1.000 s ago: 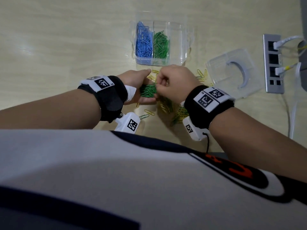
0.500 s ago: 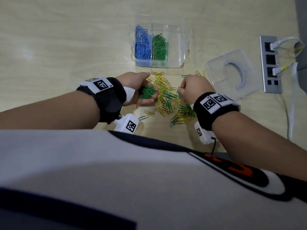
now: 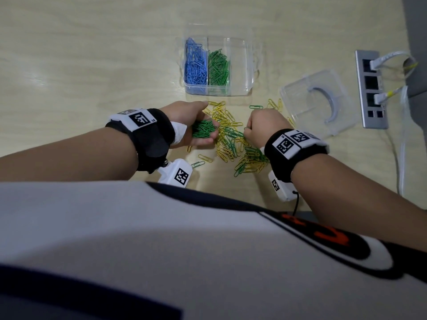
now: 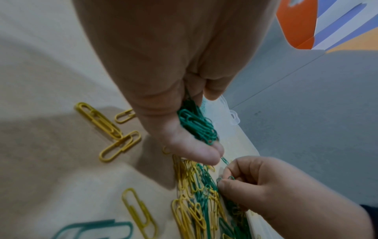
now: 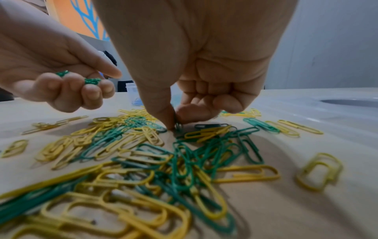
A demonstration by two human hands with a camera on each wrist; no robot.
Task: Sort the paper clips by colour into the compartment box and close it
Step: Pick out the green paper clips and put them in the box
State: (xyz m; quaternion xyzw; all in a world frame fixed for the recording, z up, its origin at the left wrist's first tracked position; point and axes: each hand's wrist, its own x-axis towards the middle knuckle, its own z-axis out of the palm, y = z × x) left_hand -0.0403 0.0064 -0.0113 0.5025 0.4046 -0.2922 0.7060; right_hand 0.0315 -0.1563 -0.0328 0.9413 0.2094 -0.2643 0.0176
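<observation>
The right hand (image 5: 204, 72) hides most of the green clip (image 5: 177, 125) in its grip, and clips nearest the wrist camera, below the grip, are blurry.

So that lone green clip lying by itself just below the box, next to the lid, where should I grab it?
Take the lone green clip across its two long sides near the middle, coming straight down from above. It lies flat on the table, apart from the mixed pile, so a thumb-and-forefinger grip should meet nothing else. The right hand sits closest, though it already pinches a clip in the pile.
</observation>
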